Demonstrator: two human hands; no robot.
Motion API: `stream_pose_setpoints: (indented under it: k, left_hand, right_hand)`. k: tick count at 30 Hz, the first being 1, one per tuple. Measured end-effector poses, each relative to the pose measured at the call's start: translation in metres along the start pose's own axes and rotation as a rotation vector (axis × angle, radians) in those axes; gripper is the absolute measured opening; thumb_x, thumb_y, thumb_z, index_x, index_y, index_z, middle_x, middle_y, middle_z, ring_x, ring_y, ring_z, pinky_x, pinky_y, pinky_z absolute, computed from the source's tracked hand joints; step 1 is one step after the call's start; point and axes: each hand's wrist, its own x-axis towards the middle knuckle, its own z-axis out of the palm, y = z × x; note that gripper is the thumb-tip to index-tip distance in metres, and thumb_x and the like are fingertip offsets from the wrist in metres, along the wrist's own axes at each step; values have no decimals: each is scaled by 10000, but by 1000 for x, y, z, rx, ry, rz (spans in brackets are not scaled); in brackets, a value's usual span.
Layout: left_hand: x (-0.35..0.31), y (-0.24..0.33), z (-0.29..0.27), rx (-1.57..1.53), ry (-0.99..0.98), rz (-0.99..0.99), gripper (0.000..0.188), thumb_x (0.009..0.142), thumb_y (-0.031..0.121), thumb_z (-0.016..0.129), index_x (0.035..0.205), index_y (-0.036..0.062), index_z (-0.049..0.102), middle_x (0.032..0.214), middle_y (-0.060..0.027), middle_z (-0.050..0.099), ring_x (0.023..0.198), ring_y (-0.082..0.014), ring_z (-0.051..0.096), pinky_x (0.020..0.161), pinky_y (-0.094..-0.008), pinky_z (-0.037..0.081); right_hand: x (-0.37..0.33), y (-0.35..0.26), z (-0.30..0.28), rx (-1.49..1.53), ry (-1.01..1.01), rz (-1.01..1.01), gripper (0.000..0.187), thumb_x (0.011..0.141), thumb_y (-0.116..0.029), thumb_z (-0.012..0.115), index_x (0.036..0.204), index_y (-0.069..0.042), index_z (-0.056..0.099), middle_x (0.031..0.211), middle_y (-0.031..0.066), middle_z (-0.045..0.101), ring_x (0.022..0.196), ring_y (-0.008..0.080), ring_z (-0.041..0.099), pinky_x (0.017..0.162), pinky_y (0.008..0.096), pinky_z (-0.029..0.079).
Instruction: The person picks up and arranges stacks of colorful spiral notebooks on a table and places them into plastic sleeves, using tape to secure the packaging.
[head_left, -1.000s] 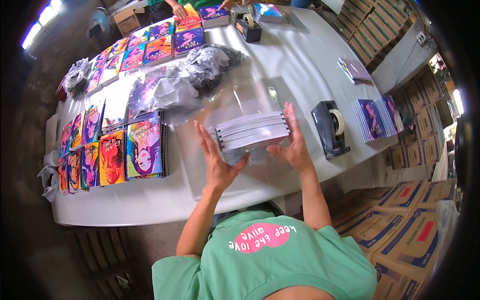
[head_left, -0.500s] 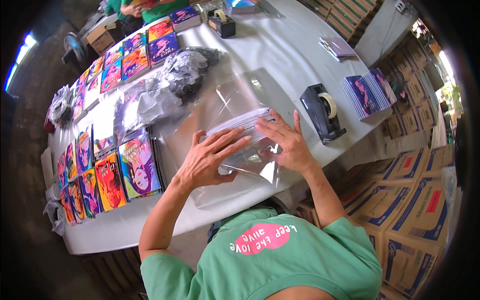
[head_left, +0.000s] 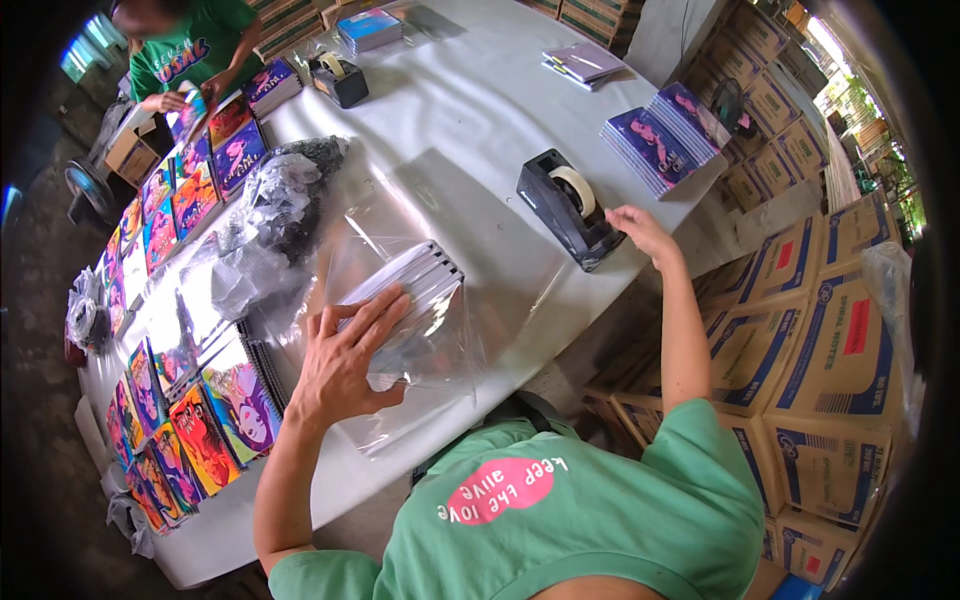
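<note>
My left hand (head_left: 350,360) lies with its fingers stretched out over a stack of spiral notebooks (head_left: 432,272), pressing on the clear plastic wrap around it. White page edges and dark binding coils show through the film. Loose clear plastic (head_left: 450,345) spreads out from the stack toward the table's near edge. Off to the right, my right hand (head_left: 645,235) is at the front end of a black tape dispenser (head_left: 560,205) that carries a roll of tape (head_left: 574,188). Its fingertips are pinched together there; whether tape is between them is too small to tell.
Colourful notebooks (head_left: 205,425) stand in rows at the left, beside crumpled plastic (head_left: 270,215). Purple notebooks (head_left: 650,150) and another dispenser (head_left: 338,80) sit farther back. A co-worker in green (head_left: 200,55) handles notebooks at far left. Cartons (head_left: 750,350) are stacked beyond the table's right edge.
My right hand has left the wrapped stack and moved right to the tape dispenser. My left hand stays on the stack, which is now tilted. The view has shifted, showing more of the co-worker.
</note>
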Motion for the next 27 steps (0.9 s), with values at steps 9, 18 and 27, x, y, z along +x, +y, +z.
stream_pose_setpoints:
  k: [9, 18, 27]
  left_hand:
    - [-4, 0, 2, 3, 3, -23, 998, 457, 249, 764, 1384, 164, 403, 1411, 2, 416, 1078, -277, 446, 957, -422, 329]
    - [-5, 0, -1, 26, -32, -39, 980, 479, 267, 795, 1374, 331, 400, 1424, 26, 381, 1048, -286, 453, 940, -453, 344]
    - [-2, 2, -1, -36, -4, -41, 976, 453, 221, 804, 1348, 334, 433, 1397, 35, 411, 1055, -285, 441, 961, -476, 338]
  right_hand:
    - [-14, 58, 0, 747, -293, -63, 268, 846, -332, 659, 945, -85, 693, 1051, -1, 582, 1088, 166, 466, 913, 403, 356]
    - [-72, -80, 15, -596, 178, 19, 140, 763, -250, 700, 787, -117, 735, 1121, 64, 585, 1129, 217, 496, 1006, 481, 326]
    - [-51, 1, -7, 141, -7, 127, 232, 842, -282, 646, 849, -57, 701, 964, 33, 645, 962, 152, 520, 844, 353, 370]
